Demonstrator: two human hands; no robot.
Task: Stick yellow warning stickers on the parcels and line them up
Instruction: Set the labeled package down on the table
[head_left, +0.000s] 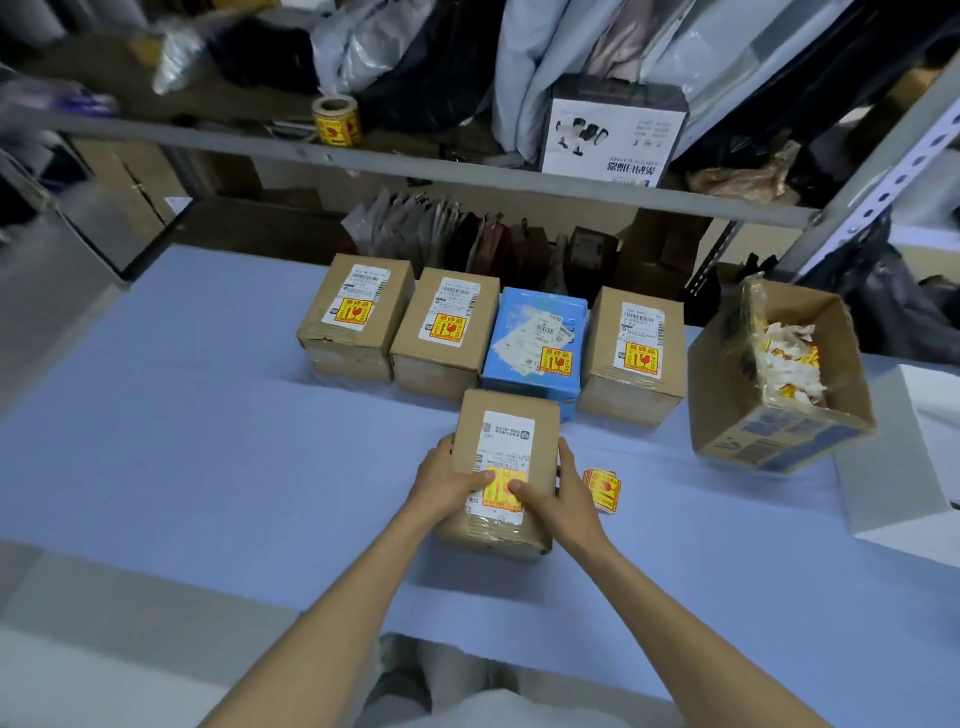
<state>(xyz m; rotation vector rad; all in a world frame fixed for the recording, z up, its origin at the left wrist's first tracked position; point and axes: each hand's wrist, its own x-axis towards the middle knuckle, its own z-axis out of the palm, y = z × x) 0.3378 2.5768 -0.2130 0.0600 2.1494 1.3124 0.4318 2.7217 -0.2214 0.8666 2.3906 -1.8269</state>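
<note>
A brown cardboard parcel (511, 441) lies on the blue table in front of me. My left hand (447, 480) and my right hand (558, 491) grip its two sides, and both thumbs press a yellow warning sticker (501, 491) on its white label. Behind it stands a row of parcels, each with a yellow sticker: a brown one (356, 312) at the left, another brown one (441, 330), a blue one (535, 343) and a brown one (636, 356) at the right. A short strip of yellow stickers (602, 488) lies just right of my right hand.
An open cardboard box (779, 374) holding peeled sticker backings stands tilted at the right, beside a white box (904, 452). A roll of yellow stickers (336, 120) sits on the metal shelf (415, 171) behind the table, among bags and a boxed product (613, 130).
</note>
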